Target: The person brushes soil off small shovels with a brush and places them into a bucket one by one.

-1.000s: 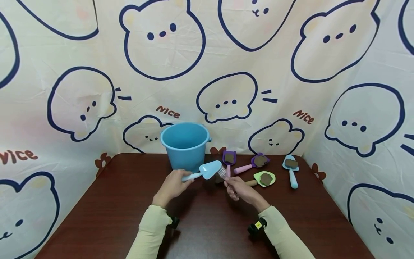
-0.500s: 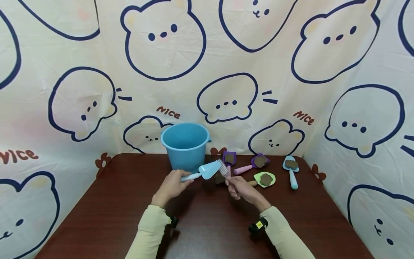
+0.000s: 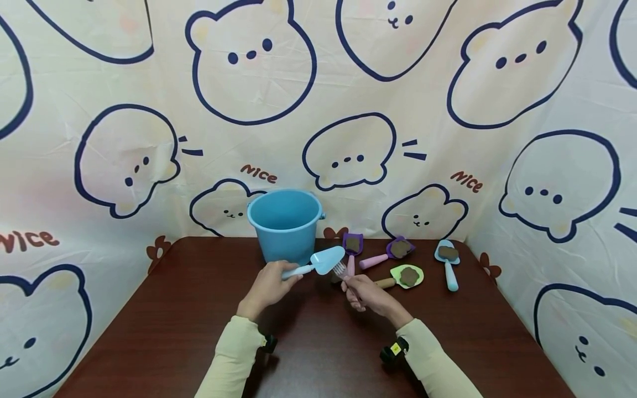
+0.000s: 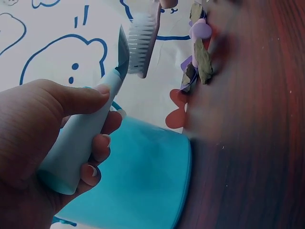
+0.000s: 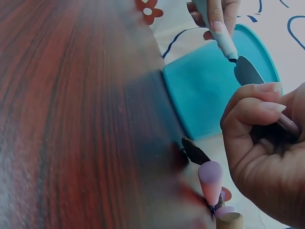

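In the head view my left hand (image 3: pixel 266 290) grips the handle of a light blue toy trowel (image 3: pixel 327 260), its blade pointing right in front of the bucket. My right hand (image 3: pixel 368 294) holds a small brush (image 3: pixel 340 269) by its handle; the white bristles are at the right edge of the blade. The left wrist view shows the brush (image 4: pixel 140 45) with bristles facing the trowel blade (image 4: pixel 123 50). Curled fingers hide most of the brush handle in the right wrist view. No brown lump shows on this trowel's blade.
A blue bucket (image 3: pixel 285 232) stands behind the trowel. To the right lie two purple shovels (image 3: pixel 345 236) (image 3: pixel 410 246), a green one (image 3: pixel 396 271) and a blue one (image 3: pixel 450 276), each with a brown lump. Another brown lump (image 3: pixel 335 278) lies partly hidden behind the brush.
The brush rose along the blade's right edge, then came back down and slightly left. The trowel has shifted a little to the right. Both hands keep their holds.
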A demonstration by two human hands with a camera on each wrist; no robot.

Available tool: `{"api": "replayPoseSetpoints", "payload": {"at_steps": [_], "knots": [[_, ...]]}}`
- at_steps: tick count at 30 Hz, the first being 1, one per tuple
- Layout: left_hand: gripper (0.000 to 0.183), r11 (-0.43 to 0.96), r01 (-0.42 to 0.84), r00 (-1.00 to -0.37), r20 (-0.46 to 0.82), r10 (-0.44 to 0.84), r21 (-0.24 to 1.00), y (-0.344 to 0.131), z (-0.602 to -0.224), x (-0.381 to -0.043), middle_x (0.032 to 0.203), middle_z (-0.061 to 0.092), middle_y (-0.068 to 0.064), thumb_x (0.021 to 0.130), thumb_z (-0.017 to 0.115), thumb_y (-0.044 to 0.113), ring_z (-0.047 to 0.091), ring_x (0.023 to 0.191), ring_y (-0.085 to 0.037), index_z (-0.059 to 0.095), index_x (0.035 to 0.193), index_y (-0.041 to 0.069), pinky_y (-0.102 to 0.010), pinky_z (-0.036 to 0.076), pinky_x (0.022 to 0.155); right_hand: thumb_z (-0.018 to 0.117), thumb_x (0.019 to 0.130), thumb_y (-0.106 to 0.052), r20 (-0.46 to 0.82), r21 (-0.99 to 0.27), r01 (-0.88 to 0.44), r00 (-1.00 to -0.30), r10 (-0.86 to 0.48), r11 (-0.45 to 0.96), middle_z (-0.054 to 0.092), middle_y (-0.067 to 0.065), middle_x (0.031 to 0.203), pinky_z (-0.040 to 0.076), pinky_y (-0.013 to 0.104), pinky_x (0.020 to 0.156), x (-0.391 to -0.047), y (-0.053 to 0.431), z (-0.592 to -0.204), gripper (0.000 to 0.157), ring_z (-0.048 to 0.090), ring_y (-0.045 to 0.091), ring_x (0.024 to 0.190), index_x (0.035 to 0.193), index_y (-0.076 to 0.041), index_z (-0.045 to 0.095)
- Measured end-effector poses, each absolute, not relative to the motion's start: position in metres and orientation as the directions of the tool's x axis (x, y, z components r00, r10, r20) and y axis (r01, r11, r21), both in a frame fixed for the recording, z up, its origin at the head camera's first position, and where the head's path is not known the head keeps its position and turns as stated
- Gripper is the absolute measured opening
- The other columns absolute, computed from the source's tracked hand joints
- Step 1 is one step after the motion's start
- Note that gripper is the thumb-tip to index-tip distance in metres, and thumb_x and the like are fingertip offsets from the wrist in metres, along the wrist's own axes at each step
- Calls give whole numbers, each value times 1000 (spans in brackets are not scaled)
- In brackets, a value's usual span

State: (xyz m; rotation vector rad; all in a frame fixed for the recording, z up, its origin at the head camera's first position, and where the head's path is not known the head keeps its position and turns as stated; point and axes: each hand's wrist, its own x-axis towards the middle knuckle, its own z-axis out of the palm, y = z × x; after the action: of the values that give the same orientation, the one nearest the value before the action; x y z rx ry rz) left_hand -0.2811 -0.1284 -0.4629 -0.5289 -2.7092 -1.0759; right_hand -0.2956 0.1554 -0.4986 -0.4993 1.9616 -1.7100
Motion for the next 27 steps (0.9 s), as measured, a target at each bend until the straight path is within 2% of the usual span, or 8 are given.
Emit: {"api": "replayPoseSetpoints", "payload": {"at_steps": [12, 21, 27], "knots": [[23, 653, 406, -914, 306, 268, 640, -121, -465, -281, 101, 74, -3, 92, 76, 16, 61, 84, -16, 77, 114, 9, -40, 54, 78, 30, 112, -24, -127, -988, 49, -793, -595, 146, 41, -4, 60, 32, 23, 44, -292, 147, -508, 35, 40, 8, 47, 94, -2, 49], [24, 667, 433, -900, 332, 282, 607, -117, -468, -281, 99, 74, -4, 91, 77, 15, 62, 83, -15, 77, 114, 6, -40, 55, 78, 31, 112, -27, -135, -990, 78, -788, -601, 120, 40, -4, 58, 31, 23, 43, -293, 144, -511, 37, 39, 8, 46, 95, 3, 47], [25, 668, 455, -888, 352, 295, 589, -118, -468, -281, 101, 74, -6, 91, 77, 14, 64, 85, -17, 76, 115, 4, -41, 56, 78, 32, 112, -26, -136, -990, 84, -802, -581, 116, 40, -4, 58, 31, 24, 43, -293, 144, -509, 35, 38, 8, 46, 94, -1, 49]]}}
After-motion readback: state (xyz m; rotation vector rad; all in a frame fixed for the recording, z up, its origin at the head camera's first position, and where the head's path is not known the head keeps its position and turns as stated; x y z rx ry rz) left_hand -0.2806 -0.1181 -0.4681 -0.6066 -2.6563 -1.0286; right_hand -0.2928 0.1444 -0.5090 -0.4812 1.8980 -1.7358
